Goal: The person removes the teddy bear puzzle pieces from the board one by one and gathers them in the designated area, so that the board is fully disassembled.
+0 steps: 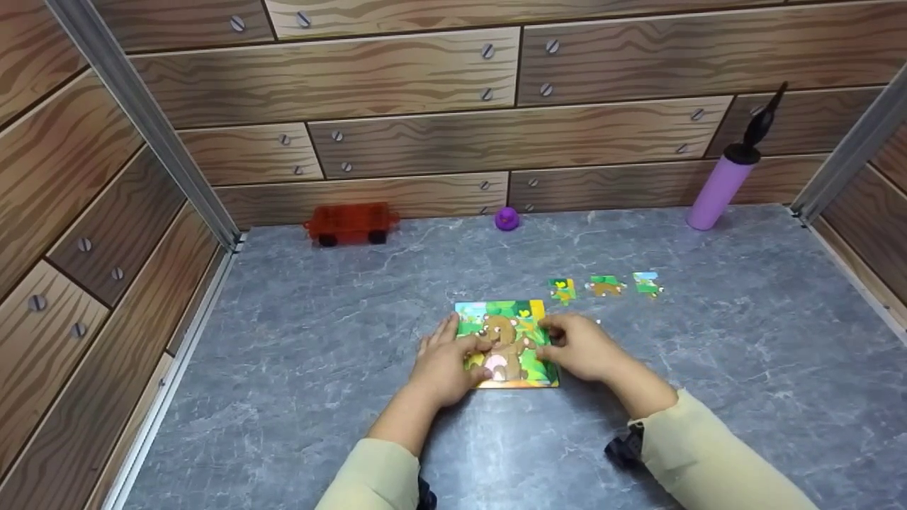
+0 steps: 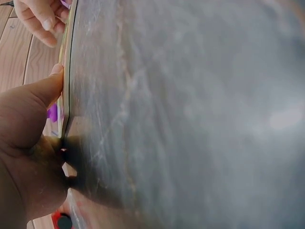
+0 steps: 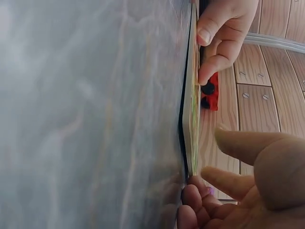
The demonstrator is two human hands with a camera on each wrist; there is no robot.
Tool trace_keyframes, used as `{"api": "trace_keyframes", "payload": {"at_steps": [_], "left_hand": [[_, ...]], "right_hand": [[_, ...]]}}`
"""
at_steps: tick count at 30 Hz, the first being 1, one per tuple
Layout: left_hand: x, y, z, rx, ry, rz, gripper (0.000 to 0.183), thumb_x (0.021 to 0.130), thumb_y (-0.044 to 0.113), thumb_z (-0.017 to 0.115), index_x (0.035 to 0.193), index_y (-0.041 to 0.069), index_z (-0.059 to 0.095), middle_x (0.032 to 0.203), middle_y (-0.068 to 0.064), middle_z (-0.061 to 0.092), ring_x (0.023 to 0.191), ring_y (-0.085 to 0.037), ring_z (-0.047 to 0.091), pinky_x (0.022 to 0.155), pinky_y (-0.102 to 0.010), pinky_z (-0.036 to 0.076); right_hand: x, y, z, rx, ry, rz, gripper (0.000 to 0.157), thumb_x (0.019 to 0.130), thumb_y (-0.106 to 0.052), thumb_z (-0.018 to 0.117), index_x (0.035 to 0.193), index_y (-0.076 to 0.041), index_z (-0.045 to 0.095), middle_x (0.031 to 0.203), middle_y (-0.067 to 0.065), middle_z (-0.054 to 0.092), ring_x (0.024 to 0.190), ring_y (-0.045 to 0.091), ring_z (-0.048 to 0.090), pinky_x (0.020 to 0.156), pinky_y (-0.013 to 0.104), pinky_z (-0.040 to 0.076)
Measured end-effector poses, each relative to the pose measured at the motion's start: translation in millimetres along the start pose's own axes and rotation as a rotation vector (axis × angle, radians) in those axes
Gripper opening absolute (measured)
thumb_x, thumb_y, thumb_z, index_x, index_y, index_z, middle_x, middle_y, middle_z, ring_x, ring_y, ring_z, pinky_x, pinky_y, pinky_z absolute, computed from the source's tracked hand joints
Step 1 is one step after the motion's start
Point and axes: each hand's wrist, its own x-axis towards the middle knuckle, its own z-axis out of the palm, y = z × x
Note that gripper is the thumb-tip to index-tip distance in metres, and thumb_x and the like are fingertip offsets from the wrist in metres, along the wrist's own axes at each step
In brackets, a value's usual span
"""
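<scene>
A square jigsaw puzzle [image 1: 502, 360] with a brown bear picture lies flat on the table, nearly edge-on in both wrist views. My left hand [image 1: 444, 365] rests on its left side: thumb and index finger press the picture, and the other fingers lie along the left edge. At the right edge is my right hand [image 1: 582, 347], its thumb and index finger apart over the border with nothing between them. In the right wrist view, its other fingers curl loosely beside the puzzle's edge. Past the puzzle's upper right lie three loose pieces, a yellow-green one [image 1: 562, 290], a brown-green one [image 1: 606, 285] and a blue-green one [image 1: 646, 283].
Along the back wall stand a see-through red toy wagon [image 1: 351, 224], a small purple rubber duck [image 1: 506, 219] and a purple hand pump [image 1: 721, 190] with a black handle. Wood-patterned walls [image 1: 418, 142] enclose the grey marbled table [image 1: 319, 319] at the back and sides.
</scene>
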Motion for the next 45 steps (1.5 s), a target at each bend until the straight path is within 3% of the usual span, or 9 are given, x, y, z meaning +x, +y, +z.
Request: {"api": "trace_keyframes", "payload": {"at_steps": [7,15,25,45], "left_hand": [[1.4,1.6,-0.5,0.007,-0.005,-0.005,0.042,0.094,0.036,0.081,0.133,0.025,0.073,0.173,-0.021,0.022,0.161,-0.04,0.016,0.127,-0.066,0.008],[-1.1,6.5,0.0,0.032,-0.052,-0.003,0.049,0.1,0.032,0.073,0.148,0.034,0.064,0.173,-0.025,0.016,0.161,-0.043,0.009,0.125,-0.07,0.004],[-3.4,10.3,-1.4,0.066,-0.063,-0.005,0.044,0.102,0.035,0.068,0.146,0.033,0.066,0.174,-0.025,0.014,0.161,-0.043,0.007,0.125,-0.07,0.002],[-2.8,12.2,0.0,0.071,-0.04,-0.005,0.045,0.099,0.035,0.072,0.143,0.032,0.069,0.172,-0.028,0.017,0.161,-0.044,0.01,0.124,-0.072,0.004]], "right_hand": [[2.0,-3.2,1.0,-0.081,-0.044,0.029,0.046,0.09,-0.008,0.081,0.131,0.009,0.068,0.118,0.02,0.07,0.111,0.037,0.065,0.1,0.057,0.052],[6.7,-4.8,1.8,-0.069,-0.064,0.096,0.046,0.09,-0.008,0.082,0.131,0.007,0.068,0.12,0.019,0.07,0.113,0.035,0.065,0.101,0.055,0.052],[8.5,-7.2,2.9,-0.048,-0.067,0.145,0.044,0.09,-0.007,0.082,0.129,0.005,0.068,0.119,0.019,0.067,0.114,0.036,0.062,0.102,0.055,0.051],[6.3,-7.3,6.2,-0.005,-0.009,0.139,0.043,0.084,0.0,0.084,0.124,0.005,0.068,0.114,0.018,0.066,0.11,0.035,0.061,0.1,0.055,0.051]]}}
